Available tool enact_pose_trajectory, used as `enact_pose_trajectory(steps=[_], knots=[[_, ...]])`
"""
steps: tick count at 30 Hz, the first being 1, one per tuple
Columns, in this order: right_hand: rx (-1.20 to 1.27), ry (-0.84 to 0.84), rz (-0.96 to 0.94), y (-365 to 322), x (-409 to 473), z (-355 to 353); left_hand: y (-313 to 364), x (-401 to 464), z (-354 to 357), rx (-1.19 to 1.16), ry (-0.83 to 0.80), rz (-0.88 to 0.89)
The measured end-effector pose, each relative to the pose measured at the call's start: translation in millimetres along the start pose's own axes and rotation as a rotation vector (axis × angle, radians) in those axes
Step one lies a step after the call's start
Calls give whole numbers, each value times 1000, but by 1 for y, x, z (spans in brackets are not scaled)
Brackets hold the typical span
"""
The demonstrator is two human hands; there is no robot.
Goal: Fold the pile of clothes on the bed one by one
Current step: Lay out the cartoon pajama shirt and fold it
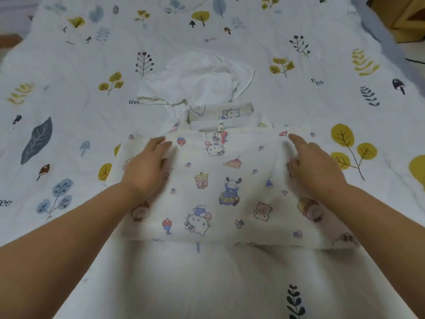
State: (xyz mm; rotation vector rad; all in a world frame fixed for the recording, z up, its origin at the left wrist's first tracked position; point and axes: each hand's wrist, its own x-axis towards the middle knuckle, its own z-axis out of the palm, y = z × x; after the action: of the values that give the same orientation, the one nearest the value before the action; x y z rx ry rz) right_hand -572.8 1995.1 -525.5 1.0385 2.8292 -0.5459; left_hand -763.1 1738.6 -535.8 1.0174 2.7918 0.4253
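On the "tree"-printed bedspread [230,38], left hand [147,166] and right hand [315,166] press flat-fingered on the cartoon-print garment [213,192].

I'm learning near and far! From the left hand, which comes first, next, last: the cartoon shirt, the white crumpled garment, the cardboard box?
1. Cartoon shirt: under the left hand.
2. White crumpled garment: beyond the shirt, mid-bed.
3. Cardboard box: far right corner.

Soft, even, bright light washes the frame — whites near blown out at the centre. Faint shadows sit under the forearms at the bottom. Wide-angle bending curves the edges; detail is slightly soft throughout — blurrier toward the corners.
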Motion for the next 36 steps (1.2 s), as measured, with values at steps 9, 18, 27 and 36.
enact_pose_trajectory(steps=[9, 18, 27, 36], knots=[[-132, -93, 11, 2, 61, 13, 2, 48, 26, 80, -118, -117], [-22, 148, 42, 17, 69, 10, 0, 55, 12, 1, 306, -247], [333, 186, 296, -11, 76, 10, 16, 62, 28, -192, 3, -505], [-233, -258, -103, -61, 2, 81, 40, 12, 77, 271, -190, -64]])
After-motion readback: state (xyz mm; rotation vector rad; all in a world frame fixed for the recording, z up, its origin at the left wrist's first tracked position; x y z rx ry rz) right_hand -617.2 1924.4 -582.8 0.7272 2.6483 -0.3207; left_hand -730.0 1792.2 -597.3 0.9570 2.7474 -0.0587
